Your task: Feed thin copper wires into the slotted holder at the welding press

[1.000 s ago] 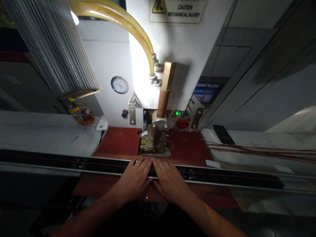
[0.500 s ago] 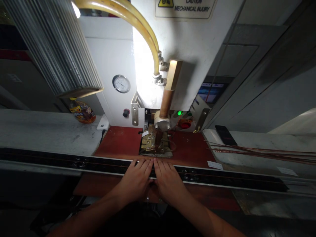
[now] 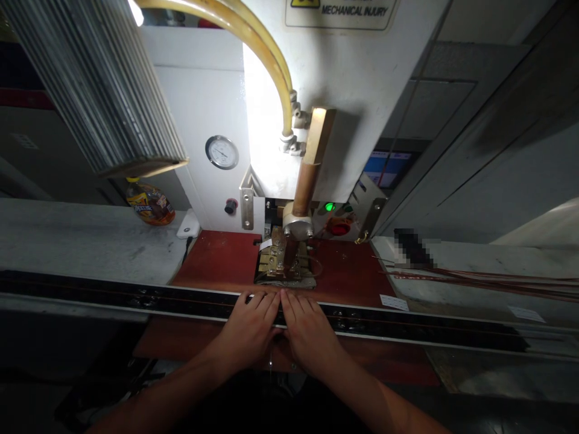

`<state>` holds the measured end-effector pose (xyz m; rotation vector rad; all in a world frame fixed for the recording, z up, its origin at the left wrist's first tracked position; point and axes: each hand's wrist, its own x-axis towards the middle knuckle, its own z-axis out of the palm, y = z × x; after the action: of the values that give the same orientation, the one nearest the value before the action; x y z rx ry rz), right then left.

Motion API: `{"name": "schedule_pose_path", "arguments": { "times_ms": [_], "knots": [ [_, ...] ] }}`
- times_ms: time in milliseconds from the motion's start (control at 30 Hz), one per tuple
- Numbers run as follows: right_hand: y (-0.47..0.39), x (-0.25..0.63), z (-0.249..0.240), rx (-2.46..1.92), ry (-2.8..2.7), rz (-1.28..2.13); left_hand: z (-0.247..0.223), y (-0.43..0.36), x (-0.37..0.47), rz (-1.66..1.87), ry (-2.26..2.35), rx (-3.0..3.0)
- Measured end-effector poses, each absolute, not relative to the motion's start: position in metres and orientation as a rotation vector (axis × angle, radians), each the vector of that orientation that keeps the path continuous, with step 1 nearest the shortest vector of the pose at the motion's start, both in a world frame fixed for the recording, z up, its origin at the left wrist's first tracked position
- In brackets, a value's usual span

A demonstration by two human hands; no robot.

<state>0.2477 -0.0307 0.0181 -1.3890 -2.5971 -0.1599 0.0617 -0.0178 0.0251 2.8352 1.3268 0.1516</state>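
Observation:
A long dark channel [image 3: 181, 301] with pale edges runs across the front of a machine, a thin copper-coloured line along it. My left hand [image 3: 250, 325] grips it near the middle, fingers bent over the far edge. Close beside it, index fingers touching, my right hand [image 3: 312, 331] grips the same channel. Both thumbs are mostly hidden at the near edge. Just beyond my fingertips stands a brass clamp block [image 3: 274, 262] under a copper electrode rod [image 3: 305, 187]. Whether the rod touches the block I cannot tell.
Reddish boards [image 3: 221, 256] lie around the block. At left stand a drink bottle [image 3: 149, 202] and a small white box [image 3: 189, 225]. Copper rods [image 3: 474, 278] and a blurred dark object [image 3: 411, 247] lie at right. A ribbed metal cover [image 3: 104, 90] hangs overhead.
Both hands keep their place on the channel. The view has shifted very slightly, and the small screen at the right looks different. The dark object at right is now pixelated.

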Motion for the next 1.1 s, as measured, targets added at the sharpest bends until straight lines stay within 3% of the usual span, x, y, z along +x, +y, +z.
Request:
{"name": "schedule_pose_path", "arguments": {
  "times_ms": [1100],
  "knots": [
    [-0.030, 0.267, 0.030, -1.388, -2.600, 0.000, 0.022, -0.012, 0.050, 0.242, 1.263, 2.879]
  ]
}}
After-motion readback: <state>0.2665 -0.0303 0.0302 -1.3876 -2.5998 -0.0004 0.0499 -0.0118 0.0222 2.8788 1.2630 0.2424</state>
